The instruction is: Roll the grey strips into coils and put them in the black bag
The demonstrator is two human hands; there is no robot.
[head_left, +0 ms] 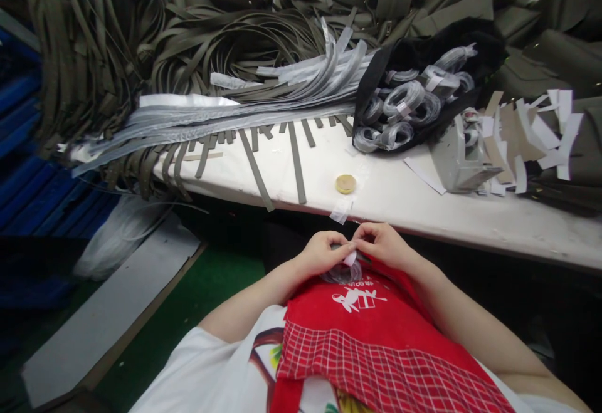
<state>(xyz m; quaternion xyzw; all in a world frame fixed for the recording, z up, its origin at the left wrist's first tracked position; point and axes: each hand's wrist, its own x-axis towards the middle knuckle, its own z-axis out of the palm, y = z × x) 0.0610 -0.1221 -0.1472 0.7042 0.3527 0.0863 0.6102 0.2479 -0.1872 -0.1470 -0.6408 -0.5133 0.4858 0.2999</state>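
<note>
- Head view, biggest first: white bench (pixel 305 162) across the middle, back part buried under drab straps (pixel 235 31).
- Black bag (pixel 489 40) sits open on its right half, loaded with clear coils (pixel 403 101), at least one wearing a pale band.
- Grey dispenser-looking thing (pixel 463 159) next to that, with loose paper strips (pixel 562 128) just beyond it.
- Left hand (pixel 327 253) and right hand (pixel 383 247) meet in front of the red apron, off the bench's near edge. Left fingers are closed, thumb down on the white slip. Right fingers are narrowed right beside them; can't tell what they've actually got.
- Held coil (pixel 345 273) hangs just under the hands, against the apron.
- White slip (pixel 350 258) is the smallest bit, on the coil's upper part. My read: banding step, not finished. Next move probably calls for steady left pressure while the right snugs the slip's end down, no slack.
</note>
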